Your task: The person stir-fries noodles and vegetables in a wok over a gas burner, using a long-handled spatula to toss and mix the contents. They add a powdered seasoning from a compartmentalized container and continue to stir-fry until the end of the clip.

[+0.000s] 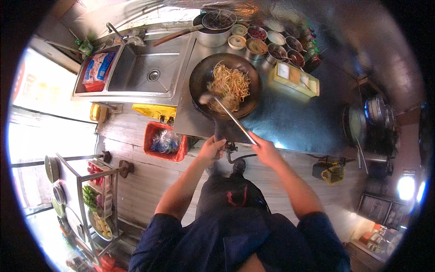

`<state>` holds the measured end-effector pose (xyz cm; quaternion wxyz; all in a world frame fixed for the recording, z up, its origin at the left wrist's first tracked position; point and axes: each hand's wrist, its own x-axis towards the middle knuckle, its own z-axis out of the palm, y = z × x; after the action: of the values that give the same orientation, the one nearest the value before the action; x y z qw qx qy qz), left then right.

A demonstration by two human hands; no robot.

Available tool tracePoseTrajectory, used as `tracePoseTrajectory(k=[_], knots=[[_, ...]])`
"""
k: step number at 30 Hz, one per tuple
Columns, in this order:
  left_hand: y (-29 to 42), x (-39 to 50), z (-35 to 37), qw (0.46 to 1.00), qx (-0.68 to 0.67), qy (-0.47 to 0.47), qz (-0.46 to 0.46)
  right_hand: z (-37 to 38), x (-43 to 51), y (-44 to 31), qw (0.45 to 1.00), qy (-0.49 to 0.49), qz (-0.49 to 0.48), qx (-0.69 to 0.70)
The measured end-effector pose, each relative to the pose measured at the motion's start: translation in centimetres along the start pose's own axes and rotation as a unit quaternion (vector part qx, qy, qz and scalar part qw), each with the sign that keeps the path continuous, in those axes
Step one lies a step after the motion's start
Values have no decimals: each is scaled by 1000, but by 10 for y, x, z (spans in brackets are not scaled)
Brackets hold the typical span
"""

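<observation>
A dark wok sits at the steel counter, with a heap of noodles in it, blurred at the lower left. My left hand grips the wok's handle at the counter's front edge. In my right hand is the metal shaft of a ladle or cooking spatula; its blurred head lies at the lower left of the noodles, inside the wok.
Left of the wok is a steel sink. Behind it stand a pot with a strainer and several seasoning bowls. A seasoning box lies right. A red-lined bin and a metal rack stand left.
</observation>
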<state>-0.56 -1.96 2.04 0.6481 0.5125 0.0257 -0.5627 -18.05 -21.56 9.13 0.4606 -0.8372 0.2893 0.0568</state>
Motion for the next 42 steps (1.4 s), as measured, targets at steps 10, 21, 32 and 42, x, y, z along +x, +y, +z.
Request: tracePoseTrajectory(k=[10,21,32,42], knots=[[17,-76,69,999,19,23,-28,-97,-103,-60,919,-77,149,356],[-46,-136,-27,986,159,-32,-33,-14,-76,-38,721,-194,253,615],[0,-8,-4,995,82,37,41,-72,-12,-119,970,-78,129,191],[-103,39,-93,961,226,134,-89,-159,-25,-197,989,-46,139,26]])
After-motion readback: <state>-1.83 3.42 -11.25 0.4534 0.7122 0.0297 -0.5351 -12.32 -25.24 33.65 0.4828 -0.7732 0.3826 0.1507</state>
